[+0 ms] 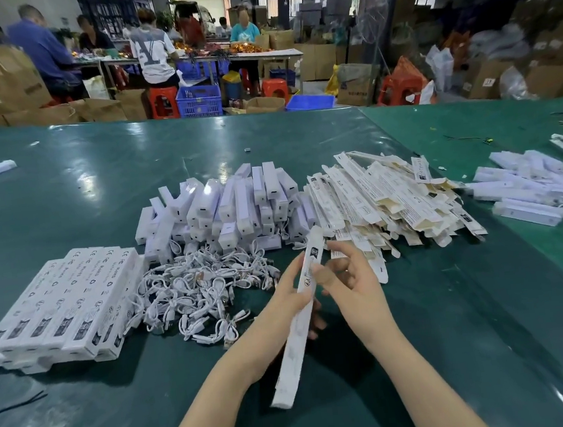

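Holding carton (294, 346) at lower centre, above bench (65, 199): left hand (281, 299) curled round its middle, right hand (352, 282) pinching upper end. Judged light, thin-walled, crushable; grip flat sides near ends, gently.

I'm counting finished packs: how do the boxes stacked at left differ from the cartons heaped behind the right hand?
The stacked boxes are folded into square tubes; the heaped cartons lie flat. The stacked boxes sit side by side in neat layers; the heaped cartons overlap loosely at mixed angles, showing beige insides. Both are long, white and printed.
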Available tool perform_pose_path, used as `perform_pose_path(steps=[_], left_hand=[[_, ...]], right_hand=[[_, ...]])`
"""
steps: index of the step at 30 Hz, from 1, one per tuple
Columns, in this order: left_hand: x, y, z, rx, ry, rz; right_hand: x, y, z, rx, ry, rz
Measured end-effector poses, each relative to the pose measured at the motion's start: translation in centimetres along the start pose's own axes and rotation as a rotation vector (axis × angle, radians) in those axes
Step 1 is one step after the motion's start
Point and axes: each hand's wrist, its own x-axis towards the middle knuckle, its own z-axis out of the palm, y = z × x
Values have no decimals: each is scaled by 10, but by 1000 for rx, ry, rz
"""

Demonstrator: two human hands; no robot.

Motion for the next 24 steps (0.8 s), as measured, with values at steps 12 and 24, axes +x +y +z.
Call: perform_pose_path(steps=[12,24], left_hand=[[-5,-17,-5,-6,99,95],[1,-11,-2,-355,-85,19]], right_hand=[[-4,-7,5,26,-171,129],[-4,-16,5,284,4,288]])
